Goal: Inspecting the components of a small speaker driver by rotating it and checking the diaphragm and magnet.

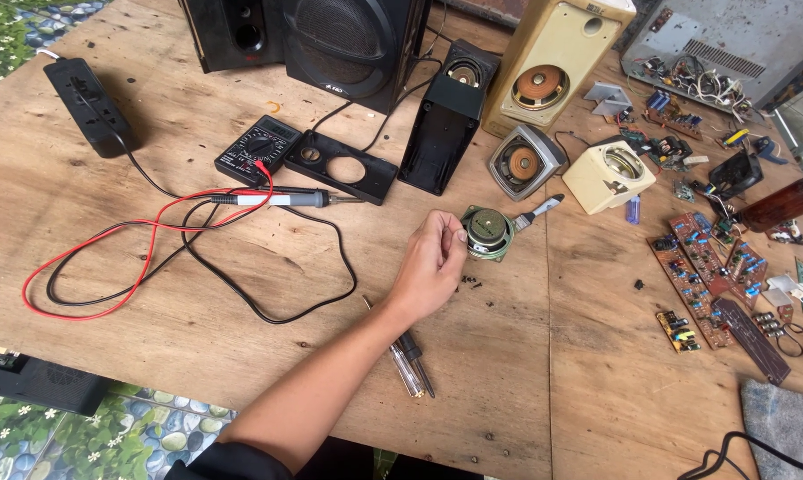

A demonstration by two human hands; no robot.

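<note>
Plywood forms our table, where a black power strip lies far left, then a multimeter and a soldering iron with looping red and black leads. Our left hand curls its fingers around a small round speaker at mid-table. A brush lies just beside it, circuit boards farther right.

Daylit plywood worktable over pebble-and-flower patterned floor covering

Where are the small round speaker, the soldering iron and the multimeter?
small round speaker (488, 232), head view, on its round magnet back.
soldering iron (287, 200), head view, on its grey handle.
multimeter (259, 148), head view, on its dial face.
</note>
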